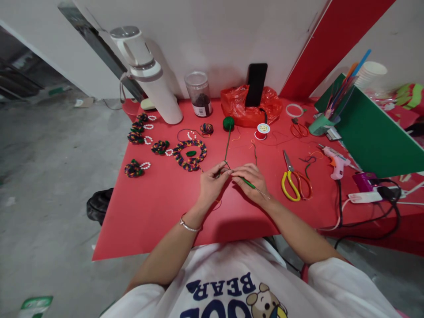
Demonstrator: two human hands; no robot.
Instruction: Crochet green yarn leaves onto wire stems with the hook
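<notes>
My right hand point(249, 180) is closed around a crochet hook point(247, 182) with a green handle, its thin metal end pointing back toward my wrist. Fingertips of my left hand point(213, 180) pinch green yarn, right against the right hand's fingertips. From there a green strand point(228, 145) runs up to a green yarn ball point(228, 123). The work between my fingers is too small to make out. Left of my hands lies a multicoloured crocheted ring point(177, 160) with a small green leaf-like piece point(191, 153) inside it.
Several crocheted pieces with white beads point(133, 168) lie at the left. Scissors point(293, 179), a red thread spool point(263, 131) and a pink glue gun point(338, 163) are at the right. Behind stand a white thermos point(159, 92), a clear jar point(198, 95) and a phone point(256, 84) against a red bag.
</notes>
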